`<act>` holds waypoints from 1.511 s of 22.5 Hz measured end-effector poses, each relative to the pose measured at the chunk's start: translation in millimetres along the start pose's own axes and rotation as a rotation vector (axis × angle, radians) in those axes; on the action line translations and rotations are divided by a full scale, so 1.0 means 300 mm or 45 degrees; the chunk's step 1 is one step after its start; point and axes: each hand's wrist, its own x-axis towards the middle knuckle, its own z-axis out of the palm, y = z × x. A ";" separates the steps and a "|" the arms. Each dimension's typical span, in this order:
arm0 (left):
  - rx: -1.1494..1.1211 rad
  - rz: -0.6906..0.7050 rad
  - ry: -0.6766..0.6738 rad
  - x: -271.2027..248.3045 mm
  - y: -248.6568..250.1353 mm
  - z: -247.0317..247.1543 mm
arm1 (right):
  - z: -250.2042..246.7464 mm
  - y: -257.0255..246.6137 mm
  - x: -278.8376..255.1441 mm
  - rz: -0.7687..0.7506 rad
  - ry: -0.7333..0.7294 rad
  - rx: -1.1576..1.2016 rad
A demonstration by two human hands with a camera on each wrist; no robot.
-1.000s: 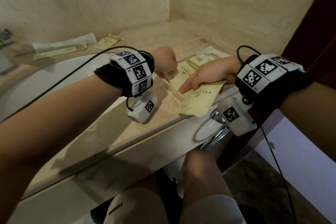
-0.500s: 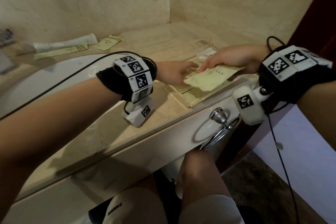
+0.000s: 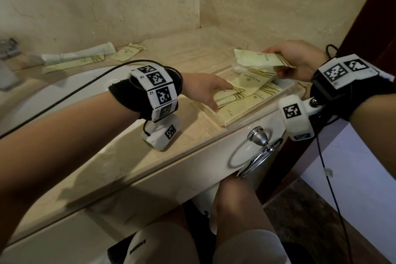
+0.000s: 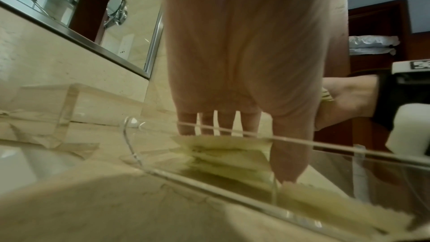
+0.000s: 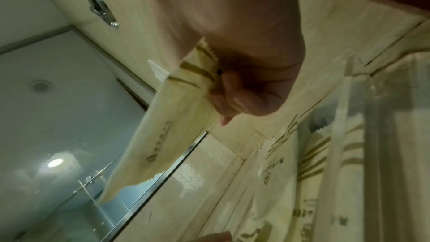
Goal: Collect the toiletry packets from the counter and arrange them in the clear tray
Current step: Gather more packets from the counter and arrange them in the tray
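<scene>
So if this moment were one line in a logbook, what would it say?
right hand: holds packet above clear tray | left hand: flat on packets in tray | more packets left by sink

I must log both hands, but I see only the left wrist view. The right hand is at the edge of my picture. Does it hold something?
Observer: Yes. The right hand pinches one yellow packet by its striped end, in the air over the far end of the clear tray.
Operator: Are any packets outside the tray?
Observer: Yes. A small packet and a long packet lie on the counter beside a white tube, far left by the wall.
</scene>
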 end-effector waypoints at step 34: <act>-0.116 -0.265 0.082 0.022 0.002 -0.024 | -0.017 -0.065 0.139 -0.425 -0.296 -1.242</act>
